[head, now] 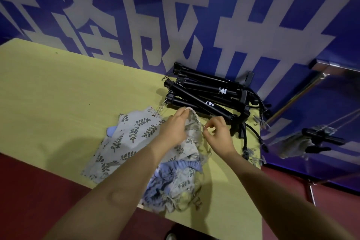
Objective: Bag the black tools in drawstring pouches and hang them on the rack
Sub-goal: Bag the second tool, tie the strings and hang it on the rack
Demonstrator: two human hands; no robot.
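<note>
Head cam, angled down, close over table [58, 87]

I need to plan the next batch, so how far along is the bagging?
Done: one bagged tool seems to hang on the rack at right. In hand: left hand and right hand work a leaf-print pouch open at its gathered mouth. Left: the black tools piled unbagged on the table.

The pouches [136, 134] are soft, matt woven cloth, grey with a leaf print, some blue, with frayed cord ends. The tools [206, 96] look like smooth black plastic or metal with a dull sheen. The worktop [58, 87] is matt yellow-green; the rack [298, 95] is shiny metal.
</note>
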